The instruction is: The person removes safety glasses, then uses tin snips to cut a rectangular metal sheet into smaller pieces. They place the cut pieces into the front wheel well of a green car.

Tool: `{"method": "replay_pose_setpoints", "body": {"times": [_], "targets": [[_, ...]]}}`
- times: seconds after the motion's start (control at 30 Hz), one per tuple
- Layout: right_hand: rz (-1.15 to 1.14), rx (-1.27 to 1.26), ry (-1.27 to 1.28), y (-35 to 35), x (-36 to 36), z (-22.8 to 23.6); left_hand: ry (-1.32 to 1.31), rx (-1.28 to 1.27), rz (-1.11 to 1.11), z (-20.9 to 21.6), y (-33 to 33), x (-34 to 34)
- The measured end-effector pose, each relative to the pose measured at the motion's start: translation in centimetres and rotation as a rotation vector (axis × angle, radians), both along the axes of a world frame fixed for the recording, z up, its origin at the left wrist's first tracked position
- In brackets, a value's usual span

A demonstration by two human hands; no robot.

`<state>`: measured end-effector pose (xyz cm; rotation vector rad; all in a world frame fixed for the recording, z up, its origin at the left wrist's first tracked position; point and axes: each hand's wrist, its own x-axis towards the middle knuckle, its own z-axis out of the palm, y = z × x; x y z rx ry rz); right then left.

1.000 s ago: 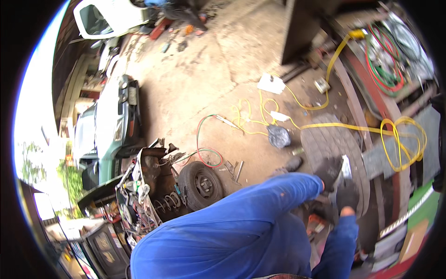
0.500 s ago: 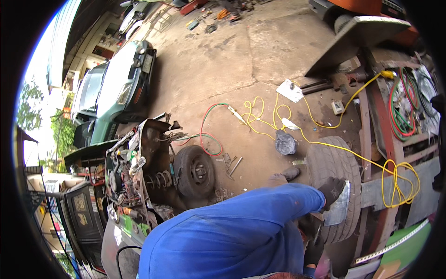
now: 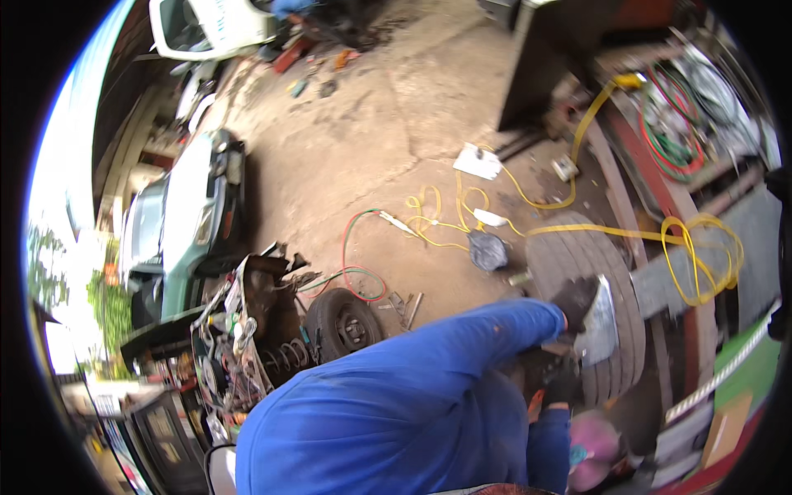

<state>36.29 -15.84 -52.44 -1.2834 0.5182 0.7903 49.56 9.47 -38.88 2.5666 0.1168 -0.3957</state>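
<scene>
left hand (image 3: 577, 302): gloved fingers at left edge of grey metal sheet (image 3: 600, 323), spread and grip unclear | sheet: just right of those fingers, lying on tyre (image 3: 568, 247) | right hand (image 3: 560, 386): nearer the body than left fingers; opening and hold cannot be told | yellow cord (image 3: 610, 228): beyond left fingers, crossing tyre

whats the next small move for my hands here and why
Perhaps press the silvery sheet down with the left hand: that hand is at its edge, the right hand looks lower down and off it, and the tire beneath is curved, so the sheet might slip.
</scene>
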Motion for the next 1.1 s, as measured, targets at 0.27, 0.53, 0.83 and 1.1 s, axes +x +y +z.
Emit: {"method": "replay_pose_setpoints", "body": {"times": [0.27, 0.53, 0.83, 1.1], "targets": [[-0.237, -0.084, 0.126, 4.2, 1.0, 8.7, -0.184, -0.196, 0.066, -1.6, 1.6, -0.7], [-0.3, -0.049, 0.038, 2.9, 1.1, 14.4, -0.169, -0.266, 0.236, -0.5, 2.5, -1.7], [-0.233, -0.237, -0.135, -6.2, 8.9, 17.1, -0.117, -0.424, 0.296, -1.5, 3.6, -2.2], [0.117, -0.405, -0.144, -9.6, 19.5, 14.6, -0.063, -0.314, 0.311, -0.6, 3.2, -1.8]]}}
